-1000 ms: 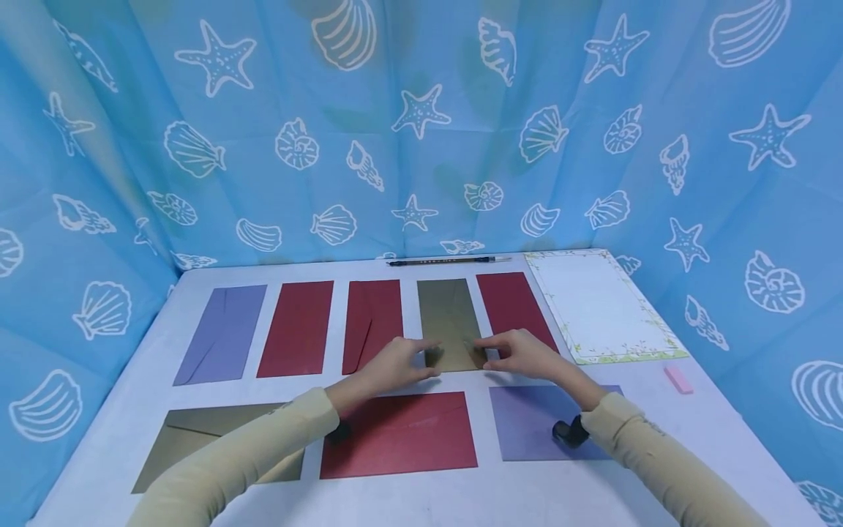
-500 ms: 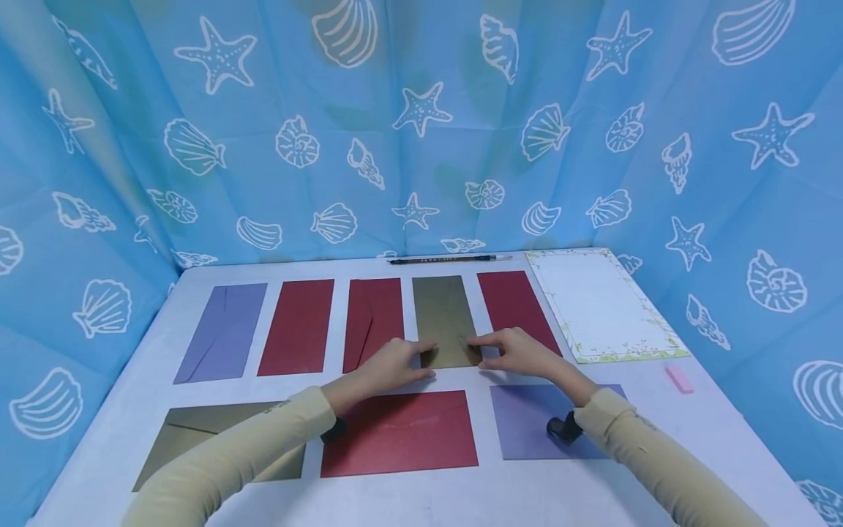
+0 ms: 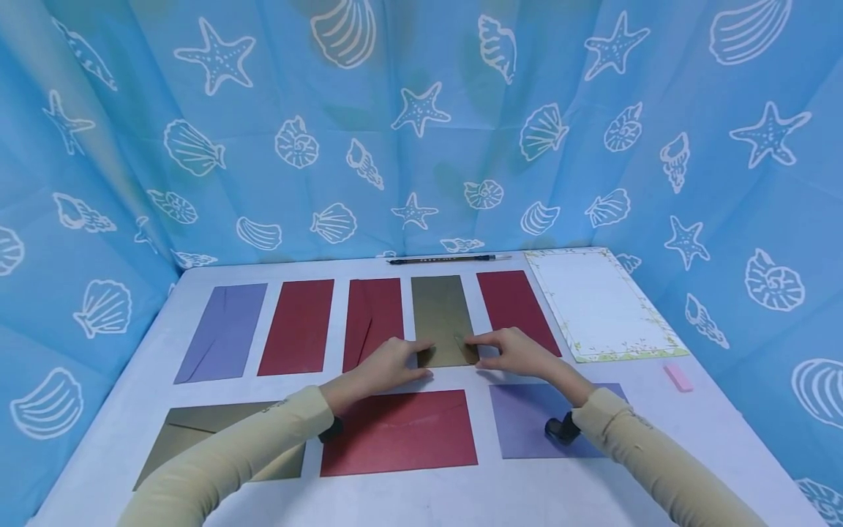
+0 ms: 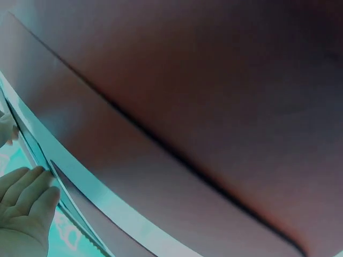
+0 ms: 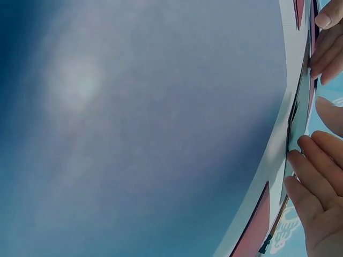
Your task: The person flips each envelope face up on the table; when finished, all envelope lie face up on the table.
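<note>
A gold envelope (image 3: 444, 315) lies upright in the back row, between my two hands. At its near left edge is my left hand (image 3: 394, 364), index finger and thumb spread apart. My right hand (image 3: 516, 353) is at the near right edge in the same way, its index fingertip over the paper. In the right wrist view the right hand's fingers (image 5: 316, 171) look straight and close together. The left hand's fingers (image 4: 27, 193) are also extended in the left wrist view. Red envelopes (image 3: 374, 315) flank the gold one.
Nearer me lie a gold envelope (image 3: 197, 432), a red one (image 3: 408, 432) and a purple one (image 3: 527, 424). Another purple envelope (image 3: 220, 337) is at far left. A brush (image 3: 448, 259), bordered paper (image 3: 599, 304) and pink eraser (image 3: 678, 378) lie behind and right.
The gold envelope between my hands has shifted slightly left and back. Both hands have moved a little to the left with it.
</note>
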### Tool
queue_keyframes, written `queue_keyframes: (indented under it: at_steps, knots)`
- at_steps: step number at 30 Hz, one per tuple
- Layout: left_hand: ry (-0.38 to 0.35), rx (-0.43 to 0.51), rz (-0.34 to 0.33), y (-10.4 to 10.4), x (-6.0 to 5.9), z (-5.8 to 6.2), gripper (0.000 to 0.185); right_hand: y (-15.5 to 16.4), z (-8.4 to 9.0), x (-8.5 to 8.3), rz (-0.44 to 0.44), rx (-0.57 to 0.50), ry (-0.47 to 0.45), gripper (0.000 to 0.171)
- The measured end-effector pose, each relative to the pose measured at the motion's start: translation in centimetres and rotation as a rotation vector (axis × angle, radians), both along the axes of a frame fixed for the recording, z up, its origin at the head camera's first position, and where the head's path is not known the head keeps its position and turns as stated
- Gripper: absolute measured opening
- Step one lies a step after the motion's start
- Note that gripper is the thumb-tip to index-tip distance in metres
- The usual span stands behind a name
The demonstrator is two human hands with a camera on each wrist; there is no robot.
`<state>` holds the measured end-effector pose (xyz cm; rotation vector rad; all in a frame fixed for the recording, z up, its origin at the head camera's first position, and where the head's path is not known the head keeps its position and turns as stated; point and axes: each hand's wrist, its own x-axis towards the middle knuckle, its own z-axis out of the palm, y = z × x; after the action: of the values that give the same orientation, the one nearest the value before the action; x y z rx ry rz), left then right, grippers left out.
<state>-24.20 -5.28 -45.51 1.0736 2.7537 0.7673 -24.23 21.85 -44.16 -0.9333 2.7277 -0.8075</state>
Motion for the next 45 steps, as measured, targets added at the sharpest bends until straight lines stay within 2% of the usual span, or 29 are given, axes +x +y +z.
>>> queue_keyframes:
  at_steps: [5, 15, 19, 24, 31, 37, 45]
  knots:
    - [0.003, 0.027, -0.011, 0.0, 0.2, 0.1, 0.055, 0.3, 0.2, 0.2, -0.01, -0.031, 0.01, 0.047]
    - [0.001, 0.045, -0.065, 0.9, 0.1, 0.5, 0.056, 1.6, 0.4, 0.9, -0.088, -0.077, 0.013, 0.048]
    - [-0.003, 0.04, -0.081, 1.9, -0.1, 0.8, 0.057, 2.7, 0.1, 1.2, -0.113, -0.097, 0.01, 0.048]
    - [0.028, 0.06, -0.134, 3.5, -0.2, 1.1, 0.057, 4.2, 0.0, 1.6, -0.122, -0.13, -0.015, 0.049]
    - [0.054, 0.097, -0.212, 5.7, -0.4, 0.8, 0.057, 6.0, -0.3, 2.3, -0.184, -0.121, -0.024, 0.051]
    - [0.044, 0.116, -0.229, 7.1, -0.7, 0.3, 0.06, 7.4, -0.8, 2.6, -0.213, -0.115, -0.018, 0.051]
    - [-0.001, 0.079, -0.254, 8.8, -0.6, 0.2, 0.063, 8.9, -0.9, 3.1, -0.227, -0.14, -0.01, 0.05]
